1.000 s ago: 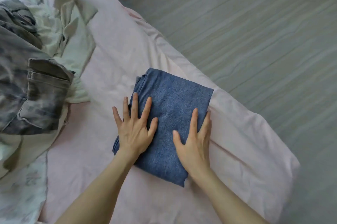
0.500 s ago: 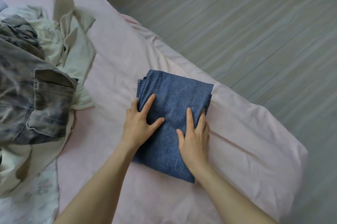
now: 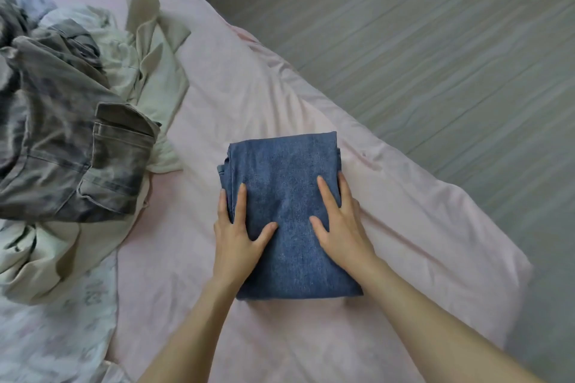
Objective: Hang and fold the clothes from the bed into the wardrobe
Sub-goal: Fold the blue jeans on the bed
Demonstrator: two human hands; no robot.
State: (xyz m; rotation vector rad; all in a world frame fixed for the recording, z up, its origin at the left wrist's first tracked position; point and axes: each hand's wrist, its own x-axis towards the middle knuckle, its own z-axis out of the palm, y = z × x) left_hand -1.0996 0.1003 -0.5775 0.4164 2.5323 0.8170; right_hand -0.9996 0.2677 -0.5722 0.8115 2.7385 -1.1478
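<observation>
Now both hands clamp folded blue jeans on bed: left hand grips left edge, right hand grips right edge. Slide fingers fully under, lift level so folds hold.

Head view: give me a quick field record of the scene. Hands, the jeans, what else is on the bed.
surface: bed with a pink sheet, floor to its right
blue jeans: folded into a flat rectangle, lying on the sheet
left hand: on the jeans' left edge, thumb on top, fingers over the side
right hand: on the jeans' right edge, thumb on top, fingers over the side
grey jeans: unfolded, heaped at left
pale clothes: crumpled under and beside the grey jeans
wardrobe: not in view
</observation>
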